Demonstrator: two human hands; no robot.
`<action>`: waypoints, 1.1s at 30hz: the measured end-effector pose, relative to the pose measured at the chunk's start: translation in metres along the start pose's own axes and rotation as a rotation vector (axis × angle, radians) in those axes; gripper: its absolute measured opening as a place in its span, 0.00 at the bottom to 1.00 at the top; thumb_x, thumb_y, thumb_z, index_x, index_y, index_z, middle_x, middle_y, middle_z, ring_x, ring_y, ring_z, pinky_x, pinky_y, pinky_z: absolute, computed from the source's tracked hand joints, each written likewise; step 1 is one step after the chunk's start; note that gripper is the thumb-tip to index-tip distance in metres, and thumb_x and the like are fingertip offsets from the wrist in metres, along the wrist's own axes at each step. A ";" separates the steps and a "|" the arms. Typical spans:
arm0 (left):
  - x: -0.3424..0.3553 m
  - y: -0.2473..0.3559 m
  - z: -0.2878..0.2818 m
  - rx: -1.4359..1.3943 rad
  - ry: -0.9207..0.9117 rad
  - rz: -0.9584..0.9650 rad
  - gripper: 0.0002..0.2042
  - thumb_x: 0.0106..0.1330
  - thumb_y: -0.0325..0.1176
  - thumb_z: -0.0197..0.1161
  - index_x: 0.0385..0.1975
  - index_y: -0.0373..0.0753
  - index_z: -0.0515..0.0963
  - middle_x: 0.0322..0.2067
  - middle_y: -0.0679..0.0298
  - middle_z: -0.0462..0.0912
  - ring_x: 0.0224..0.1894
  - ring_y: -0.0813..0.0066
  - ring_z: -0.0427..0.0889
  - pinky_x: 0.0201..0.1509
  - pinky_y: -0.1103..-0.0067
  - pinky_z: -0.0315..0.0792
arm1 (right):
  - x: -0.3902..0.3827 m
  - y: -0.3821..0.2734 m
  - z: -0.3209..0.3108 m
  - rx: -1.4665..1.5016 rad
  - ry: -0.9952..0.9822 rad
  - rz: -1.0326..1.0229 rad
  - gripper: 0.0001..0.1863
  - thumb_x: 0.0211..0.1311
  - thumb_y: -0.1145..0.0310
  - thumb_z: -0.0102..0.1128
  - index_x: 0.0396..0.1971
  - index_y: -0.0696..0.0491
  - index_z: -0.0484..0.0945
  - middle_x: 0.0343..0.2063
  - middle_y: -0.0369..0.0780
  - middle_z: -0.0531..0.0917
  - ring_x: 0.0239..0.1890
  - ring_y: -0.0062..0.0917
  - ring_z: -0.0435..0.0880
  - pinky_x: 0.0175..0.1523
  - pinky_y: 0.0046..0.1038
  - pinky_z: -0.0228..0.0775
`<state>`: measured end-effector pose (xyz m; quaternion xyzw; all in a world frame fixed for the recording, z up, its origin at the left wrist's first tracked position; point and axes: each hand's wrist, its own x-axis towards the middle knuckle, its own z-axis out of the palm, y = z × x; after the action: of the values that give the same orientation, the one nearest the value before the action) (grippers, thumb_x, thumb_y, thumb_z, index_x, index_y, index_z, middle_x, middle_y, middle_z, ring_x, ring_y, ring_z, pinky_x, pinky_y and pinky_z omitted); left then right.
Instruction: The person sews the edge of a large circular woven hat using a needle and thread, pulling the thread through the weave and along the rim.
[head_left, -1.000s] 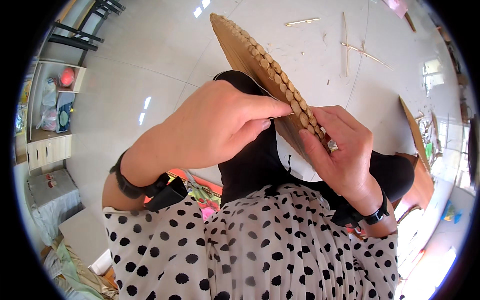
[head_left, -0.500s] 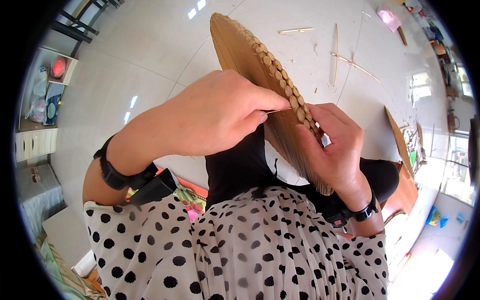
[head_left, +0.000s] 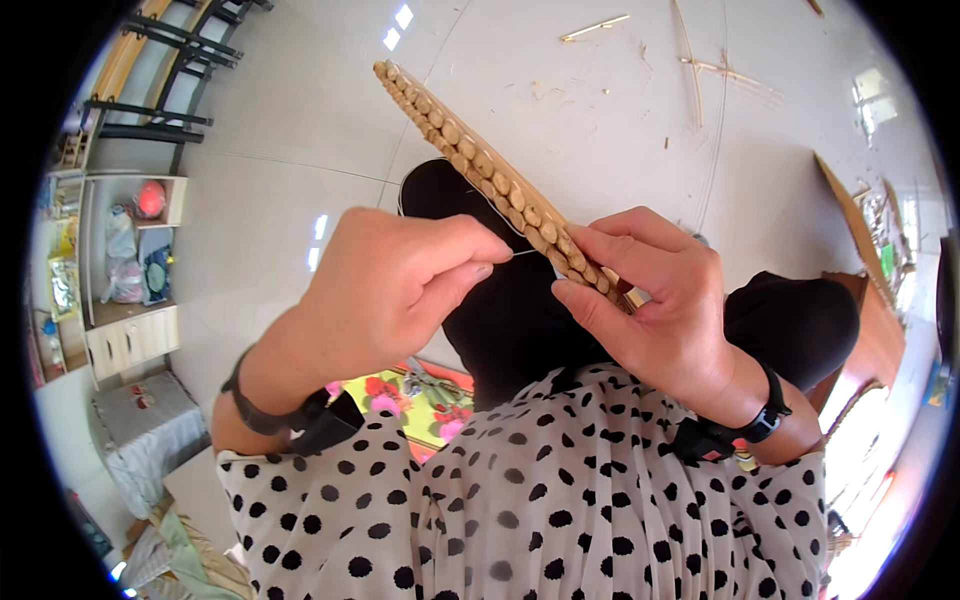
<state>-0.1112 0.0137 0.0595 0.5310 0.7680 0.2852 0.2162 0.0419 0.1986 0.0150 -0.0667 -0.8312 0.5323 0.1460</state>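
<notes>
My left hand (head_left: 380,280) pinches a thin pale thread or wire (head_left: 530,253), just left of a cardboard board (head_left: 480,165) with rows of small round wooden slices along it. The thread runs to the board; its exact attachment is too small to tell. My right hand (head_left: 665,310) grips the board's lower right end, thumb on the near side, fingers over the far side. The board slants from upper left down to right, above my black-clad legs (head_left: 790,330).
Thin sticks and scraps (head_left: 700,70) lie on the tiled floor (head_left: 270,120). At left are black metal frames (head_left: 150,130), a shelf unit (head_left: 130,325) and a covered box (head_left: 135,425). A flowered mat (head_left: 450,400) lies below me; cardboard and a wooden piece (head_left: 840,230) stand at right.
The board has rotated, its far end swinging left and down, the rows of slices now facing up. My left hand has moved left and down, away from the board, still pinching.
</notes>
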 end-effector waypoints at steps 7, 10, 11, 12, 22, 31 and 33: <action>-0.010 0.004 0.009 -0.048 -0.009 -0.062 0.09 0.62 0.23 0.64 0.41 0.39 0.83 0.26 0.59 0.84 0.24 0.67 0.83 0.25 0.79 0.72 | -0.005 0.012 -0.004 0.064 -0.063 -0.096 0.20 0.50 0.75 0.74 0.43 0.65 0.82 0.36 0.46 0.82 0.31 0.29 0.83 0.35 0.25 0.76; -0.014 0.005 0.010 -0.049 -0.012 -0.092 0.08 0.63 0.23 0.63 0.41 0.39 0.83 0.26 0.60 0.84 0.24 0.68 0.83 0.26 0.79 0.73 | -0.005 0.018 -0.009 0.155 -0.140 -0.042 0.21 0.51 0.74 0.73 0.45 0.65 0.81 0.38 0.47 0.81 0.33 0.30 0.82 0.39 0.26 0.75; -0.015 0.006 0.009 -0.036 -0.019 -0.101 0.09 0.63 0.22 0.63 0.42 0.38 0.83 0.25 0.60 0.83 0.22 0.70 0.81 0.25 0.80 0.71 | -0.005 0.019 -0.010 0.182 -0.168 -0.018 0.22 0.51 0.74 0.73 0.46 0.65 0.80 0.39 0.47 0.81 0.34 0.30 0.82 0.40 0.26 0.75; -0.015 0.008 0.008 -0.024 -0.026 -0.109 0.10 0.63 0.21 0.62 0.42 0.38 0.83 0.24 0.60 0.83 0.21 0.71 0.79 0.25 0.81 0.69 | -0.006 0.021 -0.008 0.195 -0.140 -0.016 0.21 0.51 0.72 0.73 0.46 0.64 0.81 0.38 0.46 0.81 0.32 0.31 0.82 0.38 0.27 0.75; -0.015 0.030 -0.002 -0.002 -0.093 -0.387 0.05 0.64 0.20 0.61 0.37 0.35 0.81 0.26 0.59 0.84 0.22 0.71 0.80 0.26 0.81 0.72 | -0.005 0.034 -0.007 0.354 -0.225 0.032 0.25 0.54 0.71 0.73 0.53 0.60 0.80 0.45 0.47 0.77 0.44 0.31 0.80 0.48 0.28 0.74; -0.015 0.017 0.008 0.042 -0.018 -0.235 0.06 0.63 0.21 0.63 0.37 0.38 0.81 0.20 0.61 0.79 0.18 0.70 0.76 0.22 0.80 0.67 | -0.004 0.040 -0.010 0.455 -0.268 0.076 0.24 0.56 0.72 0.71 0.55 0.56 0.80 0.45 0.43 0.76 0.47 0.28 0.77 0.53 0.27 0.71; -0.017 0.018 0.012 0.013 0.002 -0.259 0.06 0.63 0.21 0.63 0.37 0.38 0.82 0.20 0.61 0.79 0.18 0.70 0.76 0.22 0.80 0.66 | -0.005 0.041 -0.010 0.482 -0.264 0.082 0.24 0.56 0.72 0.71 0.55 0.56 0.80 0.45 0.42 0.76 0.47 0.28 0.76 0.53 0.27 0.70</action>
<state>-0.0851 0.0053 0.0634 0.4284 0.8323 0.2503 0.2471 0.0481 0.2232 -0.0186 0.0061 -0.6891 0.7241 0.0264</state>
